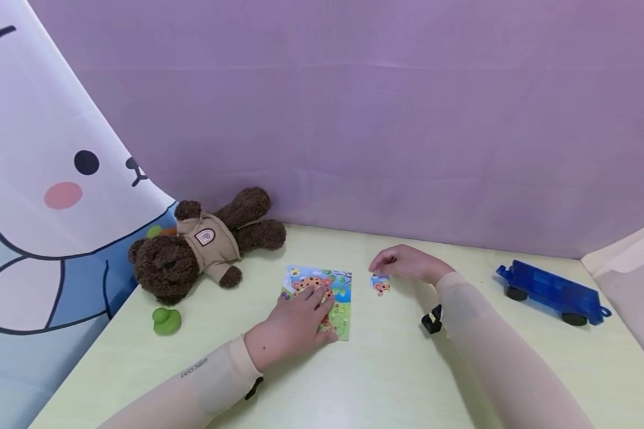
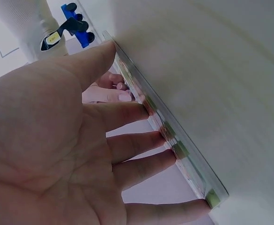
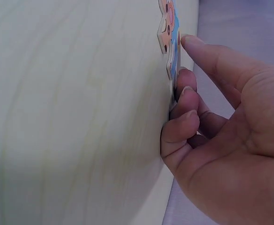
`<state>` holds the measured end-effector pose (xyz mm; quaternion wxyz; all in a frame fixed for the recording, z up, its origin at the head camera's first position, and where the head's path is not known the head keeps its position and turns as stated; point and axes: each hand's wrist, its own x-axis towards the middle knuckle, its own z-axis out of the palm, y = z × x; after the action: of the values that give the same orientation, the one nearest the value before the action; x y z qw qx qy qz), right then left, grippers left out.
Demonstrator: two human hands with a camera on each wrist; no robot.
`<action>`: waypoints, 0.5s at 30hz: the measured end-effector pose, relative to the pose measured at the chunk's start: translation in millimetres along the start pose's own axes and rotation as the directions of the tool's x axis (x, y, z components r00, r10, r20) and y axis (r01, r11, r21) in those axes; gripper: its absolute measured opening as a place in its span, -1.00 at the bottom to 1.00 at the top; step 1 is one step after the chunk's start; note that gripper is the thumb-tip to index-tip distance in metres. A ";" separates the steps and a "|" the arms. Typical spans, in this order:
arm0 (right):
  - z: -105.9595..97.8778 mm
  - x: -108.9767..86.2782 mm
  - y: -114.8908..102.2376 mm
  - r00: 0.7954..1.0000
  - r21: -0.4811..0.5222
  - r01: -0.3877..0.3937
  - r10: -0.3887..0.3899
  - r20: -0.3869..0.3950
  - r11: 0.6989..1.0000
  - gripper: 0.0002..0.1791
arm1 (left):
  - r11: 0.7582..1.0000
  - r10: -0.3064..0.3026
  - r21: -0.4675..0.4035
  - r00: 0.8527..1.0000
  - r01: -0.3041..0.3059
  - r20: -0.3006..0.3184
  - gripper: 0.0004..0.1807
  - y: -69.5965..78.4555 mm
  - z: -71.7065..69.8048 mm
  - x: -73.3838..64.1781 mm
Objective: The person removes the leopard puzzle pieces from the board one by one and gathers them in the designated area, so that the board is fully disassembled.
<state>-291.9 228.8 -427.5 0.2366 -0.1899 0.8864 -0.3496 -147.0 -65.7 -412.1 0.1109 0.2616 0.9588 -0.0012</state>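
A jigsaw puzzle [image 1: 343, 319] with a spotted cartoon animal, blue sky and green grass lies flat on the table. My left hand [image 1: 297, 325] rests on it with fingers spread; in the left wrist view the fingertips [image 2: 158, 138] touch the puzzle [image 2: 181, 152] along its surface. Right of the puzzle, my right hand [image 1: 408, 263] pinches the edge of a loose puzzle piece [image 1: 380, 285] showing part of a spotted animal on blue. Close up in the right wrist view, the piece [image 3: 169, 28] is at the thumb and fingertip, and the other fingers curl against the tabletop.
A brown teddy bear [image 1: 209, 238] in a tan shirt lies at the back left, near a green rubber duck [image 1: 166, 320]. A blue toy wagon [image 1: 555, 292] stands at the right. Purple cloth [image 1: 354, 119] hangs behind the table [image 1: 375, 381].
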 end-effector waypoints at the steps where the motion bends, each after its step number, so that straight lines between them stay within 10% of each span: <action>1: 0.1 0.4 -0.2 1.000 0.001 0.000 0.000 -0.002 1.000 -0.77 | 1.000 0.000 0.001 1.000 0.000 -0.003 -0.14 0.0 0.1 0.1; 15: -1.2 5.0 -15.4 0.999 -0.045 -0.009 0.007 -0.048 0.999 -0.71 | 0.998 0.014 0.061 1.000 -0.013 -0.028 -0.15 1.7 1.4 2.1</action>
<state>-294.0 216.4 -417.2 0.2125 -0.1831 0.9003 -0.3328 -147.6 -63.3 -413.9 0.0892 0.2713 0.9580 -0.0259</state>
